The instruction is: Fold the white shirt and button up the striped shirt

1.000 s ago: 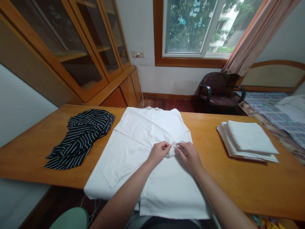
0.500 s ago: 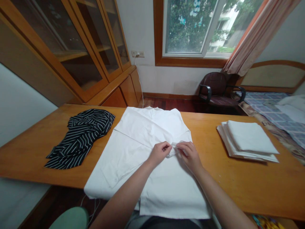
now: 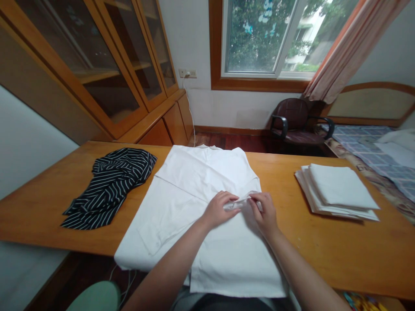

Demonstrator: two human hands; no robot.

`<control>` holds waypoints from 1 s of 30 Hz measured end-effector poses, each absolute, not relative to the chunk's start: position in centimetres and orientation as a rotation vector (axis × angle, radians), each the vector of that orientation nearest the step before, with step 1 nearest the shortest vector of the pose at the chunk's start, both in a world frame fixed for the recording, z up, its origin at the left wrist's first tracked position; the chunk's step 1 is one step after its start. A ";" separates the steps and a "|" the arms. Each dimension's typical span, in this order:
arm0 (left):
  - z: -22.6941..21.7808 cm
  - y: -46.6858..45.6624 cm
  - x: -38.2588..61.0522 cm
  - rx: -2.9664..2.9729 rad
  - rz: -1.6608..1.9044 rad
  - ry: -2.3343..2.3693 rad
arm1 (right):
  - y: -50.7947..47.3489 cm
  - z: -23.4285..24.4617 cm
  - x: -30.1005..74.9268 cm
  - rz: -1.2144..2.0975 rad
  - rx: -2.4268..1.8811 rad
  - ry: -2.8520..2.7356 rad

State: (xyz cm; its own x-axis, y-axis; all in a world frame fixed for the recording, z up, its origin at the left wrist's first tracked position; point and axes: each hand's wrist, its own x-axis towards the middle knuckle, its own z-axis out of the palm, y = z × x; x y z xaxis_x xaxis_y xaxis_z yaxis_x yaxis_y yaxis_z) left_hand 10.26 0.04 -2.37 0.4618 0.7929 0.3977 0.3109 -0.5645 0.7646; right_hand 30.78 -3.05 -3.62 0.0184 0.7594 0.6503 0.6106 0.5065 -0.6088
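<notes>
A white shirt [image 3: 201,172] lies spread on the table, its lower end hanging over the near edge. One sleeve crosses its left part, with a flat cuff at the end. My left hand [image 3: 220,211] curves thumb and fingers around the other sleeve's cuff [image 3: 234,204], right of the shirt's middle. At the cuff's right side, my right hand [image 3: 264,211] pinches the fabric between thumb and fingertips. The exact grip of the left fingertips is partly covered by the cloth.
A black garment with white stripes [image 3: 113,185] lies crumpled on the wooden table [image 3: 282,181] at left. Folded white cloths [image 3: 340,185] are stacked at right. A green stool [image 3: 95,297] stands below the near edge; a chair [image 3: 293,121] stands beyond the table.
My left hand has gone from a fingertip pinch to a wider hold around the cuff. My right hand has shifted slightly right, and the cuff is more spread between them.
</notes>
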 end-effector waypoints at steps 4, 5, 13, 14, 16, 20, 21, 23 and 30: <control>-2.8 -0.3 10.5 2.406 0.940 0.806 | -3.5 -4.2 31.3 0.198 -1.213 -1.408; -3.0 -0.3 10.5 2.473 0.914 0.786 | -3.5 -4.2 31.4 0.210 -1.227 -1.356; -3.2 -0.8 10.3 2.793 0.795 0.622 | -1.7 -3.2 32.5 0.478 -1.405 -1.559; -3.1 -0.9 10.3 2.794 0.796 0.611 | -1.5 -3.4 32.7 0.513 -1.445 -1.616; -2.9 -1.0 10.4 2.780 0.794 0.570 | -1.2 -3.7 32.9 0.507 -1.538 -1.717; -1.8 -1.5 9.9 2.688 0.781 0.533 | -1.3 -4.0 33.1 0.446 -1.739 -1.853; -1.5 -1.5 9.5 2.658 0.786 0.570 | -1.4 -3.8 33.1 0.489 -1.781 -1.857; -0.9 -1.4 8.2 2.608 0.822 0.718 | -1.8 -3.3 33.1 0.625 -1.819 -1.831; -0.9 -0.4 -0.7 2.446 0.869 1.601 | -3.3 -0.7 33.2 1.110 -1.604 -1.378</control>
State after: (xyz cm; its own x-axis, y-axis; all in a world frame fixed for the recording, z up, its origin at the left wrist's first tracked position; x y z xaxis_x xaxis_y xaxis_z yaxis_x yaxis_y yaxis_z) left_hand -0.67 -0.37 -0.93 0.2881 0.8664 0.4078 0.8140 -0.4459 0.3723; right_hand 33.16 -3.27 -0.67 0.0503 0.9882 -0.1450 0.3521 -0.1534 -0.9233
